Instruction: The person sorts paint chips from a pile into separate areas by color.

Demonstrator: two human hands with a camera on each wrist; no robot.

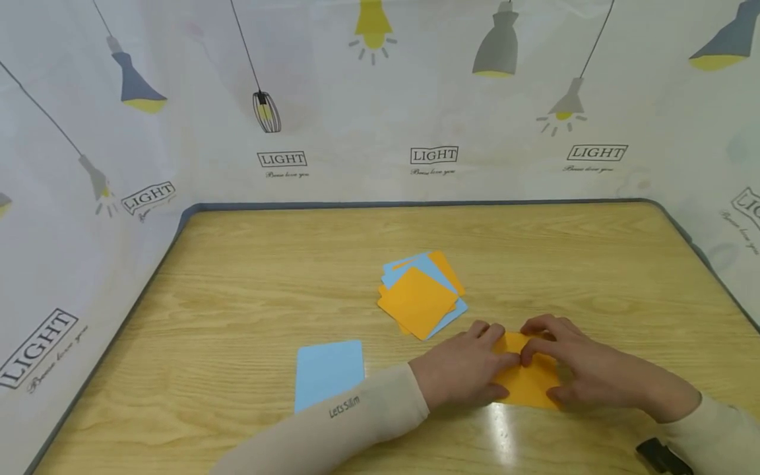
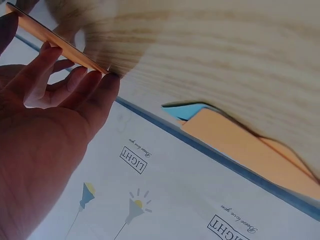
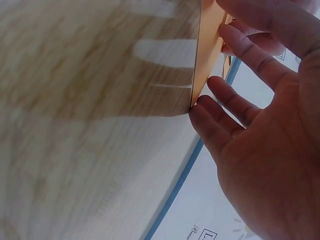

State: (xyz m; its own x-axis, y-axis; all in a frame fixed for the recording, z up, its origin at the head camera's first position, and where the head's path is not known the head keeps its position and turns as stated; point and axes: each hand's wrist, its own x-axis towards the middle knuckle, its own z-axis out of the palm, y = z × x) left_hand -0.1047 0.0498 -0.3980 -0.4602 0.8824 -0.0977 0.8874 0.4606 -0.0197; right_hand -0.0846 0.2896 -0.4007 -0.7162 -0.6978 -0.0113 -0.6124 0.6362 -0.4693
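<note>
Flat on the table before the person lies an orange sheet of paper (image 1: 527,389), with shading like a crease across its upper part. The left hand (image 1: 462,369) rests fingertips on its left side, thumb near the lower left corner. From the other side the right hand (image 1: 596,366) touches the sheet, its thumb by the lower right corner. Both hands' index fingers come close together near the sheet's middle. In the left wrist view the left hand (image 2: 55,115) has its fingertips on the paper. The right hand (image 3: 270,125) does likewise in the right wrist view.
Behind the left hand lies a loose pile of orange and blue paper sheets (image 1: 418,303). A blue sheet (image 1: 328,373) sits to the left, partly covered by the left sleeve (image 1: 356,415). A lamp-patterned curtain (image 1: 356,119) borders the wooden table (image 1: 237,297).
</note>
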